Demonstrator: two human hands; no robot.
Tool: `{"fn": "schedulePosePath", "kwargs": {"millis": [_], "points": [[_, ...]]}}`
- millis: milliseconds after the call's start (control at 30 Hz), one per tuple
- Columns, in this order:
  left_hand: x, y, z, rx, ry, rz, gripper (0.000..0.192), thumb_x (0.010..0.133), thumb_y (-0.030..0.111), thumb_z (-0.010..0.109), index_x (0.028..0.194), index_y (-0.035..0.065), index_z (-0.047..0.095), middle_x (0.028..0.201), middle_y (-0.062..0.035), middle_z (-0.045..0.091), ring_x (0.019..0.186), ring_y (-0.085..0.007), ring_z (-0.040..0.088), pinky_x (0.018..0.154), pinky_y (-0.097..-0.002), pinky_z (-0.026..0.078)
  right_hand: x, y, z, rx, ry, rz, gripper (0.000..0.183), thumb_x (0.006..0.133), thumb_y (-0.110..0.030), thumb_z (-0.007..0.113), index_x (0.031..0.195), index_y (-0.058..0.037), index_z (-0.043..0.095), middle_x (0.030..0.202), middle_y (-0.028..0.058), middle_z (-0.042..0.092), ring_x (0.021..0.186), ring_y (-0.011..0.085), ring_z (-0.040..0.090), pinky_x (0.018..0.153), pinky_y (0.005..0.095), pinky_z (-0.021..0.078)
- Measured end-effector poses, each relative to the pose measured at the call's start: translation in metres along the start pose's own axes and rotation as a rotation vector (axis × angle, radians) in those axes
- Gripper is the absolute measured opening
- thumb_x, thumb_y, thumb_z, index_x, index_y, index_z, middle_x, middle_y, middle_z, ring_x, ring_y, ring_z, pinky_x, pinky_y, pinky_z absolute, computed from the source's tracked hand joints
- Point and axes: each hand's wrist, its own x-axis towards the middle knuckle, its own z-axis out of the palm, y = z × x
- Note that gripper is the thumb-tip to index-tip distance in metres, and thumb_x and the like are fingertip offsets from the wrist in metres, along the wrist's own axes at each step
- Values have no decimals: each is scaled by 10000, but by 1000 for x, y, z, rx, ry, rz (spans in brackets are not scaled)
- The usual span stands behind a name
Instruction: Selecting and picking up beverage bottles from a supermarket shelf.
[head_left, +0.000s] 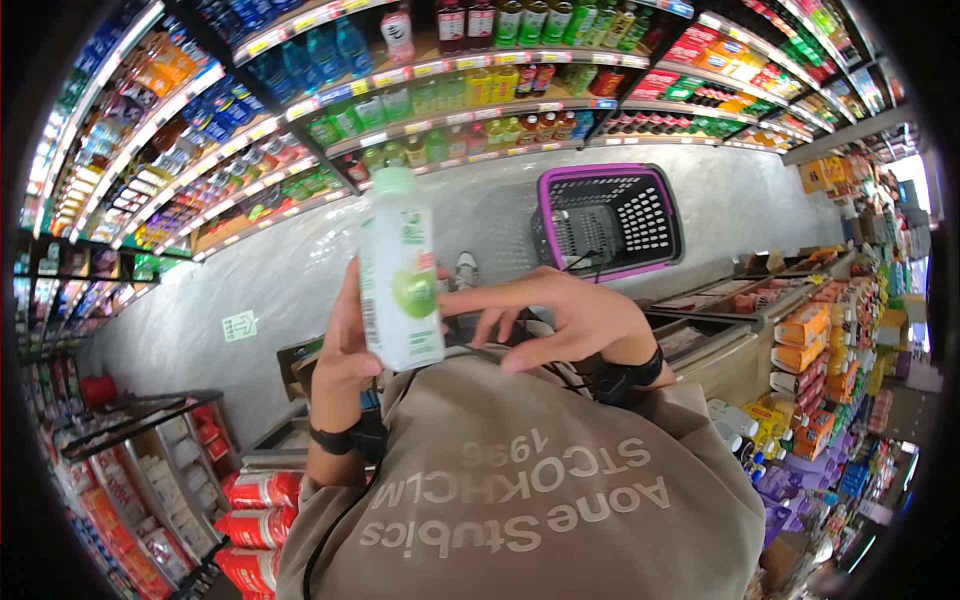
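A white plastic drink bottle (403, 277) with a pale green cap and a green fruit on its label stands roughly upright before me, its neck slightly blurred. My left hand (346, 330) is closed round the bottle's left side and lower part, with the thumb near its base. From the right, my right hand (559, 311) reaches over with its index finger extended to the bottle's right edge; whether the fingertip touches it I cannot tell. The other fingers of that hand are loosely bent and hold nothing. Black bands circle both wrists.
A black shopping basket (607, 221) with a purple rim stands on the grey floor (300, 240), with something pale inside. Beyond it run drink shelves (450, 64) packed with bottles. Chest freezers (705, 345) stand at the right, beside stacked goods (802, 352). Red packs (259, 517) are at lower left.
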Motion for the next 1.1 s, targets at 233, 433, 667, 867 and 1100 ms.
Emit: {"fn": "schedulePosePath", "kwargs": {"millis": [233,433,667,867,1100], "points": [[1,-19,-17,-159,41,80,1138,618,328,791,1518,14,169,1405,-322,377,1070,-370,605,738,-433,591,-44,-32,-35,-188,288,177,467,924,-65,628,1381,-45,529,1143,106,696,848,152,659,731,279,534],[9,-25,-33,-61,-96,165,1010,719,434,770,1456,-35,262,1231,-225,470,798,-216,601,485,-282,503,-106,-94,-88,-736,540,136,380,897,-90,654,1274,-54,626,1050,90,723,736,143,652,669,277,528],[25,-27,-13,-101,45,212,1008,706,454,748,1453,-36,281,1177,-217,503,771,-235,612,498,-296,503,-152,-189,-130,-1037,913,-3,238,921,-112,650,1144,-51,706,908,61,732,760,94,684,610,211,509],[30,-24,4,-133,89,200,1008,714,436,734,1432,-98,271,1122,-234,517,688,-271,631,484,-318,517,-126,-155,-100,-946,646,73,180,895,-171,684,998,-31,733,842,74,720,712,119,660,609,253,495],[24,-27,14,-22,10,36,902,689,373,748,1317,-148,363,1041,-284,563,696,-339,676,496,-355,567,-68,-57,-49,-436,463,114,216,901,-194,684,835,11,677,602,55,598,506,123,503,495,292,408]]}}
